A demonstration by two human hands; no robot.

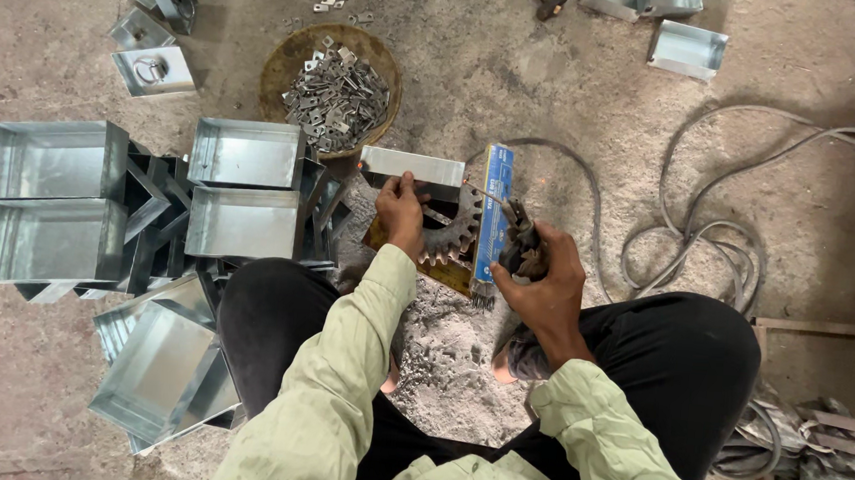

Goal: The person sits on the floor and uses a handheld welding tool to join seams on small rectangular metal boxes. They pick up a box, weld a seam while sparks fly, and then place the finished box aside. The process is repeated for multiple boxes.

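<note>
Head view, only view: person squats on the concrete floor, welding a sheet-metal box that sits on a toothed gear wheel, which serves as the landmark here. Risk, as a judgement: left hand is bare and rests right at the box's lower edge, just left of the gear and close to the electrode tip, so a spark, hot spatter or the heated sheet could burn the fingers; a slip of that hand could also let the box shift off the gear and spoil the joint. No glove on either hand. Cable loops to the right of the gear, near the knee, a snag could jerk the holder. Right hand is just right of the gear, fist closed around the electrode holder, wrist bent inward, rod angled up-left toward the box. Left hand: fingers curled, pinching and pressing the box edge down, forearm in a pale green sleeve coming straight up from below. A blue flat packet lies on the gear's right side, between the hands. Stacked galvanised boxes left of the gear; round basket of small metal brackets above-left of it. Grey ash pile below the gear, between the knees.
</note>
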